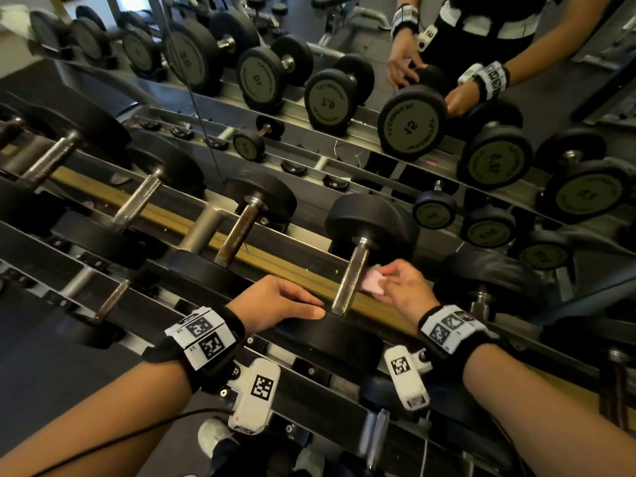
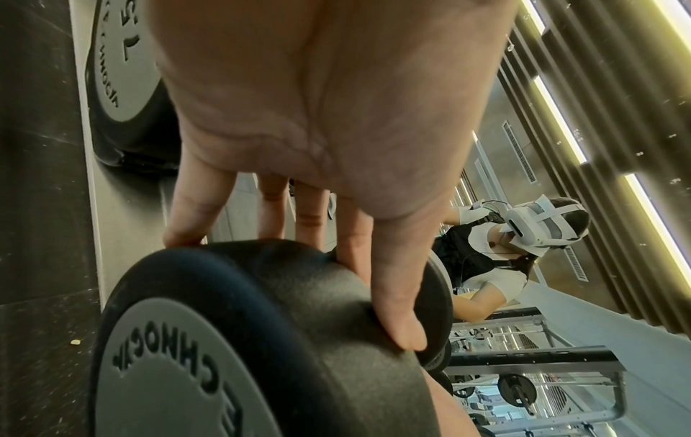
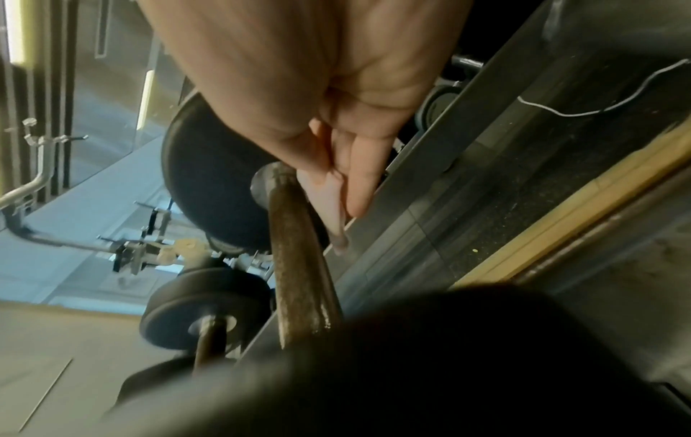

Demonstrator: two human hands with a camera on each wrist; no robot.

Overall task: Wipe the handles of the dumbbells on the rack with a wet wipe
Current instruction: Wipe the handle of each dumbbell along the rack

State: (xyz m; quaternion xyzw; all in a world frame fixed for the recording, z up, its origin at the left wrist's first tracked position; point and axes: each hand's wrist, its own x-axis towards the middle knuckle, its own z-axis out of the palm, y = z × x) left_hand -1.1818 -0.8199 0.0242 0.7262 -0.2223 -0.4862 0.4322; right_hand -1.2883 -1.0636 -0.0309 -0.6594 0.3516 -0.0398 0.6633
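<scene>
A dumbbell lies across the rack's top tier, with a knurled steel handle (image 1: 351,280) between black heads. My right hand (image 1: 395,284) pinches a pale pink wet wipe (image 1: 372,283) and holds it against the handle's right side, about halfway along. The right wrist view shows the wipe (image 3: 329,207) pinched between thumb and fingers beside the handle (image 3: 295,251). My left hand (image 1: 303,306) rests with fairly straight fingers on the dumbbell's near head (image 1: 340,335). In the left wrist view its fingertips (image 2: 402,334) press on that head's rounded rim (image 2: 280,310).
Several more dumbbells lie to the left on the same tier, the closest with a rusty handle (image 1: 237,232). Another dumbbell (image 1: 488,273) sits to the right. A mirror behind the rack reflects the dumbbells and the person (image 1: 481,36). A lower rack tier (image 1: 309,383) runs below my wrists.
</scene>
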